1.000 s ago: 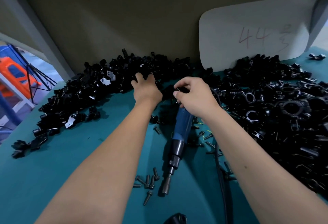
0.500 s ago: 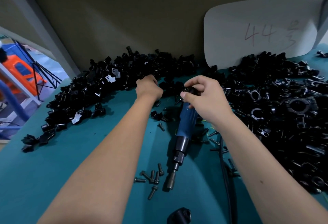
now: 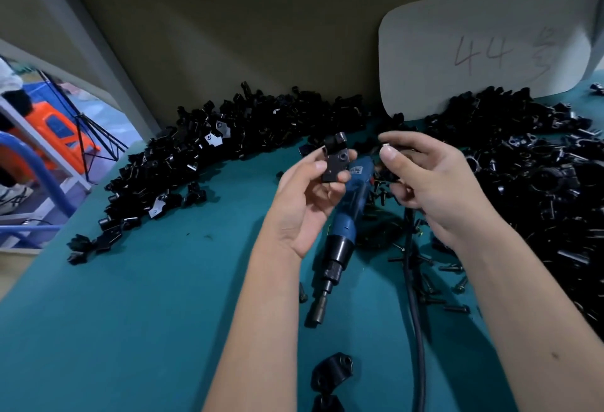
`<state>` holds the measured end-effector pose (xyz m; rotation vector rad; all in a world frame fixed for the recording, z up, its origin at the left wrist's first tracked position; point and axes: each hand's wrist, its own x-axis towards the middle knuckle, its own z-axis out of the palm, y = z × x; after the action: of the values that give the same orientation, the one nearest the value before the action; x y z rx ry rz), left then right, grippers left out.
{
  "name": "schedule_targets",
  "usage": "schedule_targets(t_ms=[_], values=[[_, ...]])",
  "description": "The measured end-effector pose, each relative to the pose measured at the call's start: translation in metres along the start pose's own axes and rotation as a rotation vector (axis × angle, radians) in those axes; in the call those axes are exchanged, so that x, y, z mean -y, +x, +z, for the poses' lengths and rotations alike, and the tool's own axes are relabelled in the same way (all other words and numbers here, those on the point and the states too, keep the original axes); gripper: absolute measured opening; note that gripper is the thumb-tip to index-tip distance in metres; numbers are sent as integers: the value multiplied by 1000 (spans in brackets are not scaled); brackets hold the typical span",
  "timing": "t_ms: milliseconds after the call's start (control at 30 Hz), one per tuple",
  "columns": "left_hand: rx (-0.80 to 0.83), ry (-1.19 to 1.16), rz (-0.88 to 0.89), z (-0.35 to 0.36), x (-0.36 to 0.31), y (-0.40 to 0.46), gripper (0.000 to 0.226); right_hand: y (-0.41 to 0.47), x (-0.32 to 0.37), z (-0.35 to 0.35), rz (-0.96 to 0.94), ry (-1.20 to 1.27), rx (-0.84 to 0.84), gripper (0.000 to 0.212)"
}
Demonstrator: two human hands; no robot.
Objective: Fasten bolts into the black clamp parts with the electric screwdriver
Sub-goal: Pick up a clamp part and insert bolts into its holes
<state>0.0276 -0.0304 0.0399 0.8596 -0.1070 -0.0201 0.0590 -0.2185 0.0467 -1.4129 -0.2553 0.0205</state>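
I note the blue electric screwdriver [image 3: 346,225] lying on the teal table [image 3: 147,313], between heaps of black clamp parts [image 3: 202,163] left and right, loose dark bolts [image 3: 454,284] to its right.

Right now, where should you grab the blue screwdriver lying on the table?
Probably round the blue body, coming down from above: that is its thickest part, and it lies flat with the metal tip pointing toward the person. Neither hand holds it yet.
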Motion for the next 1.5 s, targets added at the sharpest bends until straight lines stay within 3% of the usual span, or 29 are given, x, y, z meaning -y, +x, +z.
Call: schedule_targets(t_ms=[200, 367, 667, 800, 900, 1133, 1267, 1500], values=[[23, -27, -54, -8, 9, -13, 41, -4, -4, 1, 63, 176, 158, 22], [-9, -5, -77, -14, 8, -10, 46, -6, -7, -3, 20, 162, 285, 46], [-152, 128, 50, -20, 14, -6, 36, -5, -11, 0, -77, -94, 157, 63], [-229, 271, 221, -18, 18, -3, 37, -5, -12, 3, -38, 5, 126, 46], [-193, 368, 302, -16, 17, -2, 34, -5, -12, 7, 14, 82, 64, 28], [-152, 636, 341, -8, 24, 1, 26, -8, -13, 23, 86, 81, -30, 35], [-41, 755, 326, -9, 24, 3, 35, -8, -16, 27, 113, 16, -25, 41], [11, 665, 234, -11, 22, 0, 33, -8, -16, 20, 100, -111, -2, 54]])
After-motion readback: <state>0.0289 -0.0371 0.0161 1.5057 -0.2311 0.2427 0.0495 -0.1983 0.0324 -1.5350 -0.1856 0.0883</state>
